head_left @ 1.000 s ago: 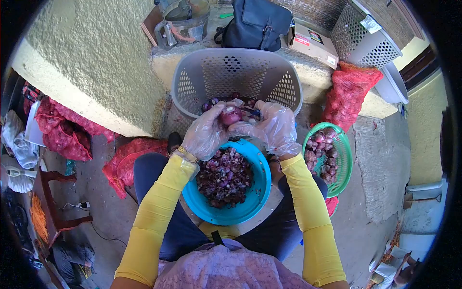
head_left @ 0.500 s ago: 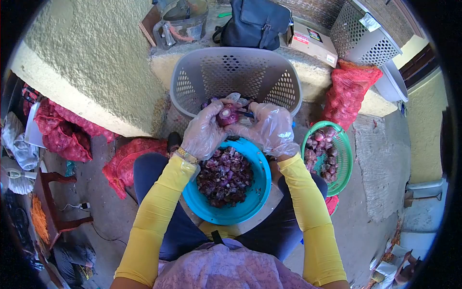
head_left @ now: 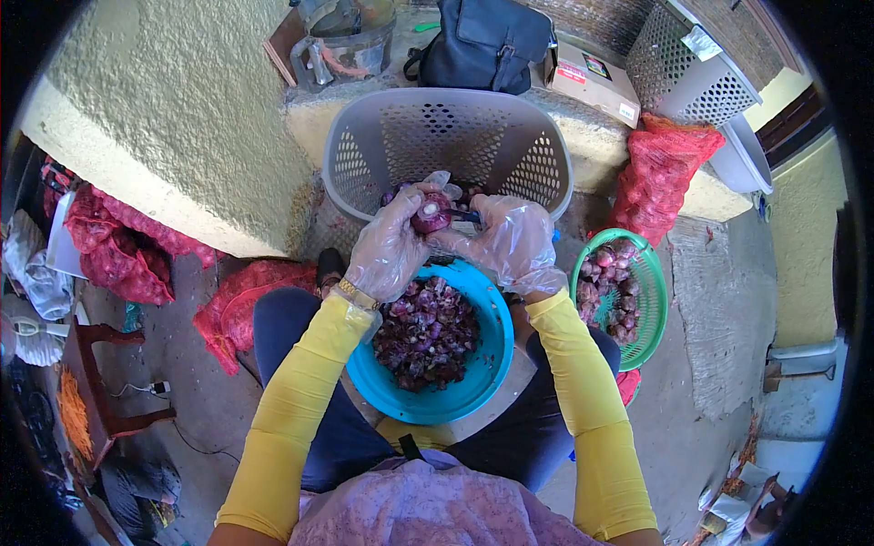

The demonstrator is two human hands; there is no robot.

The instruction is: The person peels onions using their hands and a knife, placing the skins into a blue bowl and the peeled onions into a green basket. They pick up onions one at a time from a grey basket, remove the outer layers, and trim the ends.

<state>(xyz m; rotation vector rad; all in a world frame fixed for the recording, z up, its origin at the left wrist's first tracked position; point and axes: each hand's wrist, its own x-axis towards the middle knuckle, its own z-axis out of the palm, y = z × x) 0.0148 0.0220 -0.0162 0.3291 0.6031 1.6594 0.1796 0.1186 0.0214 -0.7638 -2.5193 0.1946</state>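
Observation:
A red onion (head_left: 431, 215) with a pale cut end is gripped by my left hand (head_left: 394, 238), which wears a clear plastic glove. My right hand (head_left: 517, 238), gloved the same way, is closed on a small dark-handled knife (head_left: 466, 217) held against the onion's right side. Most of the blade is hidden. Below both hands, a blue basin (head_left: 364, 378) between my knees contains purple onion peels and trimmings (head_left: 426, 337). Just beyond the hands stands a grey perforated basket (head_left: 437, 98), with some onions visible at its bottom.
To the right sits a green basket (head_left: 657, 305) of onions, with a red mesh sack (head_left: 665, 173) behind it. Another red sack (head_left: 255, 305) lies left of my leg. On the back ledge are a black bag (head_left: 487, 45), a carton (head_left: 594, 80) and a bucket (head_left: 350, 45).
The onion has turned slightly in my left hand. Both hands stay in nearly the same place above the basin.

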